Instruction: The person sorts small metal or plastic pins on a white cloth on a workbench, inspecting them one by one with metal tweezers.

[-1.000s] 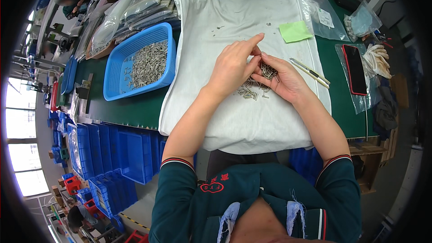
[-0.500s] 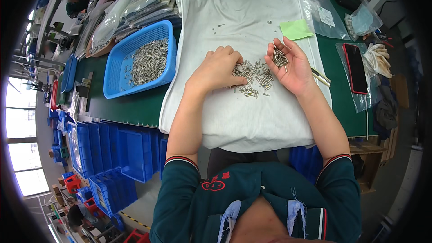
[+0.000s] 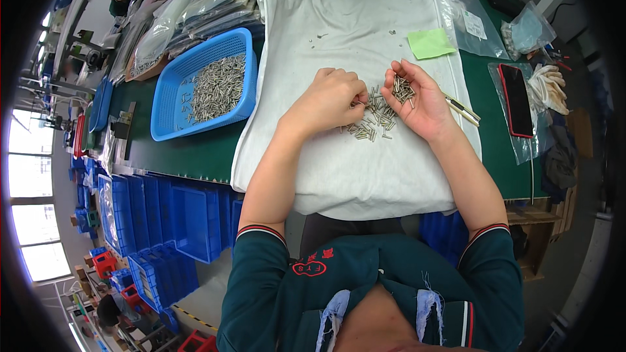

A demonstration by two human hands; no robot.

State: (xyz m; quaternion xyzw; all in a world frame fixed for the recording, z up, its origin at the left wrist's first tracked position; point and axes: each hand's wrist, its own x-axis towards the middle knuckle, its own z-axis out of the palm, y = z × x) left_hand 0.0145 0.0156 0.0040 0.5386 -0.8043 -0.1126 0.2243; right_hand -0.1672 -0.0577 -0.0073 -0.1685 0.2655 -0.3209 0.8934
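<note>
Crates point(image 3: 194, 221) of blue plastic stand at lower left, beside the green tabletop point(image 3: 176, 160). On its left part sits a lighter blue basket point(image 3: 245, 105) with perforated sides, and short, silvery metal pins point(image 3: 220, 85) cover much of its floor. Just right of it, a white cloth point(image 3: 339, 182) is spread out and hangs over the near edge. Above the cloth, the left hand point(image 3: 334, 98) is palm down at the left side of a loose pile of pins point(image 3: 370, 124); its grip is curled nearly closed, fingertips at the pile, and I cannot tell whether anything is pinched there. At the pile's right side, the right hand point(image 3: 420, 105) is turned palm up, its grip half curled into a cup around a handful of pins point(image 3: 403, 91). Beyond lies a light green paper point(image 3: 431, 44); two slim tools point(image 3: 464, 112) lie beside the right wrist. Farther right are a red-edged phone point(image 3: 515, 101) and a pale glove point(image 3: 550, 88).
</note>
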